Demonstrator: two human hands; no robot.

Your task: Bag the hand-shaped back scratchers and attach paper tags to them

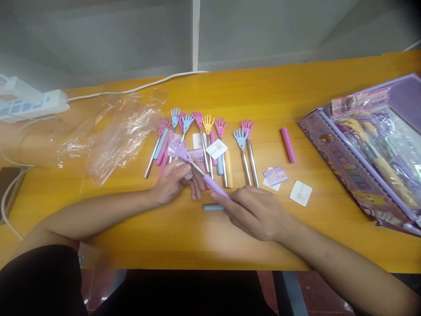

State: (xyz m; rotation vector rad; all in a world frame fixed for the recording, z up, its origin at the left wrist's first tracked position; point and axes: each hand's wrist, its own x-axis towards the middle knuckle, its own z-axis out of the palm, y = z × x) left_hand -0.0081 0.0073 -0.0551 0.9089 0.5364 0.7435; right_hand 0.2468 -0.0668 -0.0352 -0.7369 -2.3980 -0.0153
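Observation:
A back scratcher (212,183) with a purple hand-shaped head and purple grip slants across the middle of the table. My right hand (255,210) is closed round its grip end. Just below the purple head, my left hand (177,181) has thumb and fingers closed on a small clear wrapper or tag, blurred there. Behind my hands lie several scratchers with pink, blue and yellow heads, among them a blue-headed one (241,139) and a yellow-headed one (208,125). A white card (217,149) rests on them. A blue grip tube (213,207) lies partly under my right hand.
Crumpled clear plastic (123,136) lies at the left, near a white power strip (36,105) with cables. At the right are a pink tube (288,145), a white card (300,193), a purple label (275,176) and a purple box (348,169) of wrapped scratchers.

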